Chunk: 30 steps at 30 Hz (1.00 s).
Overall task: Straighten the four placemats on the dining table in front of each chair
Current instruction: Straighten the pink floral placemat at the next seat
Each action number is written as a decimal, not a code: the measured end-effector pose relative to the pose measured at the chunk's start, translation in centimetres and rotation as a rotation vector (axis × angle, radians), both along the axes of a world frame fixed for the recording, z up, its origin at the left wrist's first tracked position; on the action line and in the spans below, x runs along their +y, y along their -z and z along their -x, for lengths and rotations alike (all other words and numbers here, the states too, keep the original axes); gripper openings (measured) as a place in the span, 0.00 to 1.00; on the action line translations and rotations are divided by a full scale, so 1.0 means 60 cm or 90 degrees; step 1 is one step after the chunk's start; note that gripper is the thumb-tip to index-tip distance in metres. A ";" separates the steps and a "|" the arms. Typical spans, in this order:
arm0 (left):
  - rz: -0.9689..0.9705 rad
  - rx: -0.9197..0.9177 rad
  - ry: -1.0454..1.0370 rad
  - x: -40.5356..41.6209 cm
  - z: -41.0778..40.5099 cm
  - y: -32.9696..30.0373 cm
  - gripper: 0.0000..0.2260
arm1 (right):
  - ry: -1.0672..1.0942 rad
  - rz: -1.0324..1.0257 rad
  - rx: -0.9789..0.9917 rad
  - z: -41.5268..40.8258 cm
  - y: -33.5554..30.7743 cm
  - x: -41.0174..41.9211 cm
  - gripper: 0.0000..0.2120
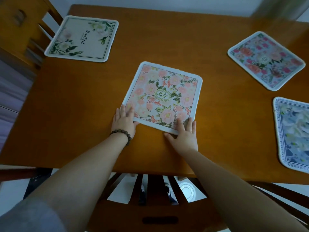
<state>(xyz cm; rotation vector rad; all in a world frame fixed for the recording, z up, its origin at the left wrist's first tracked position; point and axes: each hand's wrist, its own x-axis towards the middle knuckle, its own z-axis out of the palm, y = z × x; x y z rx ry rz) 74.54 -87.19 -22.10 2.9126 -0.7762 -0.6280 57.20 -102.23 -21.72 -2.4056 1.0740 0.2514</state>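
A pink floral placemat [163, 96] lies skewed in the middle of the wooden dining table [83, 101]. My left hand [123, 122], with a bead bracelet at the wrist, grips its near left corner. My right hand [184, 133] grips its near right corner, thumb under the edge. A white placemat with green leaves [82, 38] lies at the far left, overhanging the table edge. At the far right a placemat with red and pink flowers [265, 60] lies turned at an angle. A blue-white placemat [292, 133] sits at the right edge, partly cut off.
A wooden chair back [158, 213] stands just below the table's near edge, between my arms. Another wooden chair [25, 25] stands at the far left beside the white placemat. A pale wall runs behind the table.
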 end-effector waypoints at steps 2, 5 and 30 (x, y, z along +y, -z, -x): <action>-0.015 -0.008 -0.020 -0.001 -0.027 -0.003 0.28 | -0.004 -0.010 -0.002 -0.009 0.002 0.044 0.42; -0.032 -0.016 -0.010 0.000 -0.050 -0.005 0.27 | -0.030 -0.015 -0.008 -0.024 0.003 0.104 0.41; -0.057 -0.014 -0.063 -0.047 0.087 0.017 0.48 | -0.185 0.095 0.060 -0.183 -0.004 -0.262 0.35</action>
